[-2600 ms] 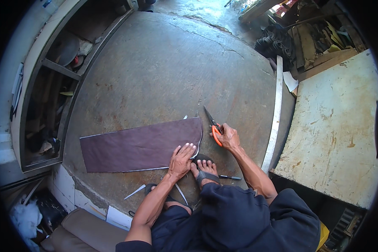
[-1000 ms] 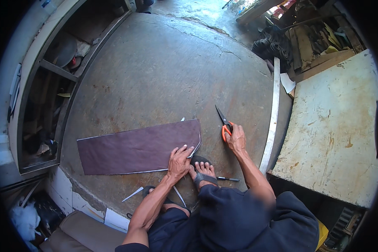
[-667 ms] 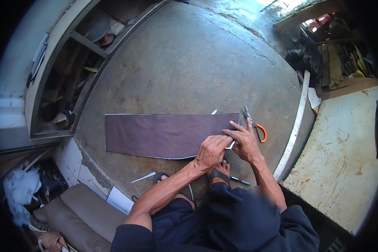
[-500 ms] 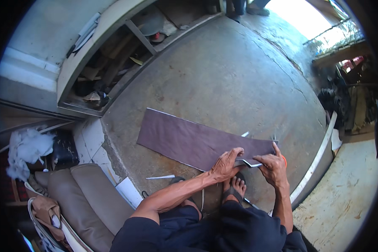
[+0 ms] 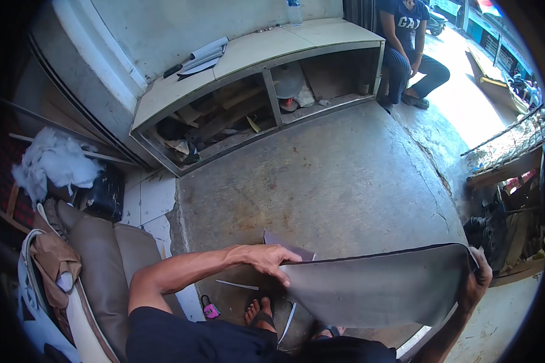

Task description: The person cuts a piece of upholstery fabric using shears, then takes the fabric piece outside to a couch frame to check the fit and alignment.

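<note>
A strip of brown leather-like upholstery material [image 5: 375, 287] is stretched between my hands in front of my legs, its grey backing showing. My left hand [image 5: 271, 261] pinches the strip's top left corner. At the other end my right hand [image 5: 479, 272] grips the right edge, its fingers partly hidden by the material. A purplish-brown piece [image 5: 290, 245] lies on the floor behind the strip; I cannot tell whether it belongs to the same sheet. Near my feet lie a thin white offcut [image 5: 237, 285] and a pink tape measure [image 5: 210, 308].
Brown cushions [image 5: 94, 272] and white stuffing [image 5: 57, 163] are at my left. A low open-fronted cabinet [image 5: 236, 65] stands along the far wall. Another person [image 5: 406, 54] sits by the bright doorway. A pale board [image 5: 502, 320] lies at my right, below dark clutter [image 5: 487, 233].
The upholstery strip has come up off the floor, turning its grey backing into view. My hands have moved apart, the right one farther right. The view has tipped up toward the doorway.
</note>
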A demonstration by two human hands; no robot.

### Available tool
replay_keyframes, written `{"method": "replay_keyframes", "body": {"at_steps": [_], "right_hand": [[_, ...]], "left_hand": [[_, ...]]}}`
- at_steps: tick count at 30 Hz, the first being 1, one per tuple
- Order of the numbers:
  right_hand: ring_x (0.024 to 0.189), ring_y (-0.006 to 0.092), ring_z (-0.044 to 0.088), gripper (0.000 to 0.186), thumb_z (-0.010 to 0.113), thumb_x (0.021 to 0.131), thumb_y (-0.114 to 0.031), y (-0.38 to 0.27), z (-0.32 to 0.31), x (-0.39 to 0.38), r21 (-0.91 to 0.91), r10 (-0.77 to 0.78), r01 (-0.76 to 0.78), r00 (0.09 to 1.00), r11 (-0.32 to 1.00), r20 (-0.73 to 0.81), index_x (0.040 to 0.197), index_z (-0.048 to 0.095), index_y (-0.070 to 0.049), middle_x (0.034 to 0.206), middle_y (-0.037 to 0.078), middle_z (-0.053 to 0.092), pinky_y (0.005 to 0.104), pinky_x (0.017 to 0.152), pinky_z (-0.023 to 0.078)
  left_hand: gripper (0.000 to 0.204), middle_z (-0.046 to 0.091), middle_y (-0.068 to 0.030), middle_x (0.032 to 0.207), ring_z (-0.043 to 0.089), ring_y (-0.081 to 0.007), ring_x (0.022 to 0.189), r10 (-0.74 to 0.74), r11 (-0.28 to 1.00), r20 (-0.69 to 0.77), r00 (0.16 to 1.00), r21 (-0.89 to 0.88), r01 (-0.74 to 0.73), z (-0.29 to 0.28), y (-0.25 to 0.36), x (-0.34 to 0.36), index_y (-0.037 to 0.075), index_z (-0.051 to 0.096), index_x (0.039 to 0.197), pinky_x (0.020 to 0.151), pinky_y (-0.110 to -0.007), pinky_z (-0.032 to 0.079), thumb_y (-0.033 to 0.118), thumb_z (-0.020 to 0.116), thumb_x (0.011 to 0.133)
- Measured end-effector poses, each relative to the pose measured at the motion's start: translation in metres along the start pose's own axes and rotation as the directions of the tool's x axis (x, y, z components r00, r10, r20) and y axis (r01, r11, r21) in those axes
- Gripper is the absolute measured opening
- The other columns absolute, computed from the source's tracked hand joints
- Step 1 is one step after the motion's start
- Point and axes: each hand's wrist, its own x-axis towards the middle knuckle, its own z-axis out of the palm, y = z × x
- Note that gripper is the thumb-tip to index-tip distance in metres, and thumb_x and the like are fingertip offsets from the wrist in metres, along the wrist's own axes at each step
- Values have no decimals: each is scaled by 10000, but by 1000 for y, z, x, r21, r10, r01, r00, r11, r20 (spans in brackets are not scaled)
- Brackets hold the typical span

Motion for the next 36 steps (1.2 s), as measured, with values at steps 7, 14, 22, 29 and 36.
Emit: {"method": "replay_keyframes", "body": {"at_steps": [7, 14, 22, 29, 36], "right_hand": [[835, 64, 570, 216, 670, 918, -91, 59, -2, 25, 117, 23, -53, 970, 992, 243, 1088, 674, 42, 867, -10, 642, 211, 749, 433], [784, 24, 547, 215, 687, 927, -175, 222, 68, 30, 51, 477, -516, 822, 855, 310, 1065, 727, -16, 896, -60, 665, 199, 688, 436], [916, 181, 647, 451, 709, 855, -283, 308, 119, -53, -369, 676, -592, 719, 717, 161, 1216, 664, -16, 1026, 112, 721, 306, 824, 491], [1011, 211, 642, 436, 661, 887, -218, 305, 114, -75, -365, 674, -597, 728, 714, 125, 1281, 620, -35, 1126, 139, 696, 323, 891, 478], [1053, 230, 648, 457, 666, 892, -225, 329, 90, -81, -383, 618, -556, 785, 737, 49, 1326, 603, -93, 1166, 141, 691, 342, 919, 480]], "left_hand": [[456, 732, -106, 1024, 654, -164, 961, -235, 961, -40, 971, 142, 238, -8, -49, -58, -3, 656, 1187, 834, -334, 506, 336, 730, 892], [314, 700, -65, 868, 629, -146, 820, -487, 827, -267, 832, 166, 537, -94, -143, -84, 12, 704, 1044, 742, -331, 491, 216, 766, 813], [473, 712, -126, 997, 680, -267, 947, -408, 767, -897, 168, -237, 596, -23, -279, -90, 34, 623, 1216, 840, -385, 529, 232, 748, 805], [370, 707, -123, 897, 682, -287, 814, -393, 767, -916, -80, -375, 521, 32, -291, -62, 37, 651, 1074, 747, -396, 530, 216, 783, 778], [127, 668, -140, 815, 656, -304, 719, 39, 910, -999, 16, 42, 413, 54, -176, -5, 25, 628, 942, 655, -405, 499, 93, 694, 857]]}}
